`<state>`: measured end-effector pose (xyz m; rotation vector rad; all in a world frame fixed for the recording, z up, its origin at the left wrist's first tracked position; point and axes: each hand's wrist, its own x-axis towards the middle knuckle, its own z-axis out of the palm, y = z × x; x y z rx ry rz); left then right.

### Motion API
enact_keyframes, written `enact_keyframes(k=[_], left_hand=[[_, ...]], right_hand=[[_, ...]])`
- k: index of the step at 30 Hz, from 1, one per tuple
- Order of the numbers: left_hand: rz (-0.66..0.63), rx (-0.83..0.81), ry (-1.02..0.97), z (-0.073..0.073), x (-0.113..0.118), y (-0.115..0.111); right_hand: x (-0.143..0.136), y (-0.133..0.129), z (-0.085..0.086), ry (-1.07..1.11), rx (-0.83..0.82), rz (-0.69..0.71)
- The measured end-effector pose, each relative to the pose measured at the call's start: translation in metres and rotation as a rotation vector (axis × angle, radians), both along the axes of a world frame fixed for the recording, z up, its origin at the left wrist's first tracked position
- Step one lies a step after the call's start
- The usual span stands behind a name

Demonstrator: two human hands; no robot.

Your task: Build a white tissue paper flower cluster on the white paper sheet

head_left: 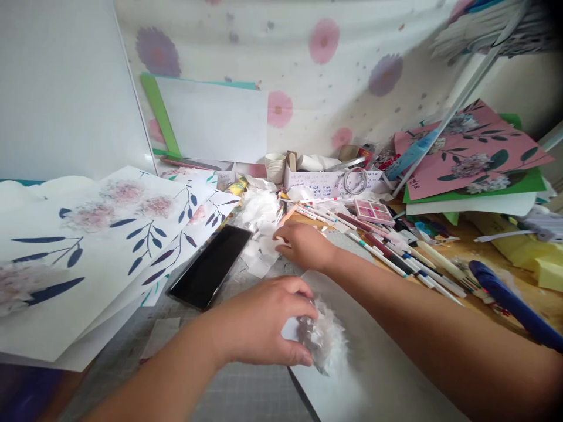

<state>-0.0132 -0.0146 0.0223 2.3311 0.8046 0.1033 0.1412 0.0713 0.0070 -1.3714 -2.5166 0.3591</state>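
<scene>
My left hand (275, 322) curves around the side of a white ruffled paper flower (328, 334), thumb below and fingers above. The flower lies on a white sheet of paper (343, 398), its petals partly blurred. Farther forward, my right hand (305, 243) reaches across to small white tissue paper pieces (259, 261); its fingers are bent, with thumb and forefinger apart. Just beyond that hand is a heap of crumpled white tissue (260, 206). A black phone (211, 264) lies left of both hands.
Finished flower pictures (105, 246) are stacked at left, with pink and green sheets (479, 146) at right. Marker pens (396, 258) lie scattered right of my right arm. Paper cups (275, 167) and a white box (325, 183) stand at the back. A blue curved object (514, 305) sits right.
</scene>
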Motion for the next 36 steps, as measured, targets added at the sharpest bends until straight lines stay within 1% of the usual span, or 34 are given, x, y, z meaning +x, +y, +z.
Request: enact_keyframes(k=[4, 7, 9, 11, 14, 17, 19, 20, 21, 25, 28, 32, 36], left_hand=[[-0.022, 0.024, -0.008, -0.002, -0.001, -0.001], [-0.023, 0.031, -0.015, -0.003, -0.001, -0.001], [-0.014, 0.02, -0.016, -0.003, -0.001, -0.001], [-0.009, 0.004, -0.019, -0.002, -0.001, -0.001], [-0.004, -0.017, -0.029, -0.002, -0.001, -0.001], [0.008, -0.032, -0.023, -0.003, -0.001, 0.0], [0.009, -0.034, -0.018, -0.003, -0.001, 0.0], [0.009, -0.034, -0.017, -0.003, -0.001, 0.001], [0.009, -0.035, -0.014, -0.003, 0.0, 0.001], [0.022, -0.052, 0.009, -0.002, 0.001, 0.003], [0.041, -0.066, 0.037, -0.002, 0.001, 0.003], [0.053, -0.066, 0.054, -0.001, 0.0, 0.002], [0.057, -0.051, 0.051, -0.001, 0.0, 0.001]], right_hand=[[-0.02, 0.014, -0.005, -0.022, -0.04, -0.159], [-0.024, 0.019, -0.005, 0.021, -0.091, -0.203], [-0.02, 0.017, -0.002, 0.078, -0.108, -0.208], [-0.012, 0.009, 0.004, 0.134, -0.109, -0.202], [0.009, -0.013, 0.014, 0.187, -0.09, -0.177], [0.033, -0.037, 0.018, 0.232, -0.06, -0.092], [0.048, -0.05, 0.014, 0.276, -0.043, -0.019], [0.055, -0.054, 0.011, 0.293, -0.038, -0.004], [0.06, -0.057, 0.007, 0.307, -0.038, -0.011], [0.075, -0.057, -0.006, 0.344, -0.056, -0.126], [0.081, -0.053, -0.012, 0.36, -0.027, -0.146], [0.085, -0.049, -0.018, 0.414, 0.076, -0.128], [0.086, -0.048, -0.019, 0.491, 0.146, -0.114]])
